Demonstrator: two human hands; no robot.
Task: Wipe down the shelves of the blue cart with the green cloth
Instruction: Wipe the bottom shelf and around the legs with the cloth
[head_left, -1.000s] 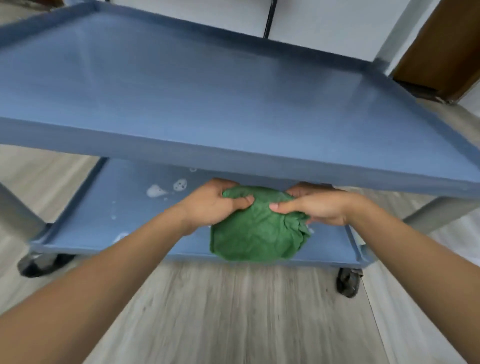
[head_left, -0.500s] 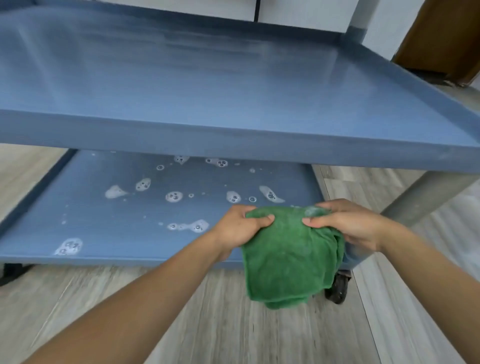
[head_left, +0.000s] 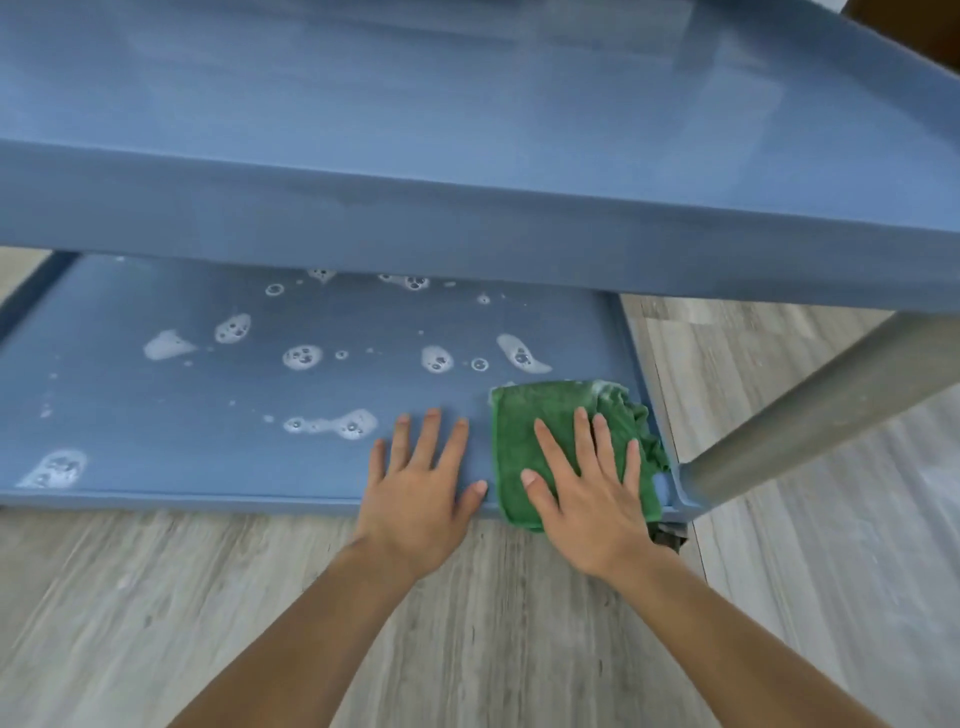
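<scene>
1. Head view: the blue cart (head_left: 467, 223) is seen from the front and above. Its upper shelf (head_left: 467, 93) fills the top of the frame and its lower shelf (head_left: 156, 410) shows beneath.
2. The green cloth (head_left: 514, 431) is laid on the lower shelf at the front right corner, just beside the grey leg (head_left: 810, 410). Its near edge is draped over the shelf's front lip and its right side is bunched up.
3. The right hand (head_left: 587, 499) is laid flat on the cloth, palm down, with fingers straight and spread. Nothing is gripped; the cloth is only pressed against the shelf.
4. The left hand (head_left: 421, 499) is set flat on the bare shelf just left of the cloth, fingers straight and spread, grasping nothing. Its thumb is just beside the cloth's left edge, and whether contact is made cannot be told.
5. White foam patches (head_left: 332, 426) are scattered over the lower shelf, to the left of and behind both hands. A little foam is seen on the cloth's far edge.
6. A dark caster (head_left: 670, 538) is partly seen under the front right corner, below the cloth.
7. Pale wood-grain floor (head_left: 156, 597) is seen beneath the forearms and around the cart.
</scene>
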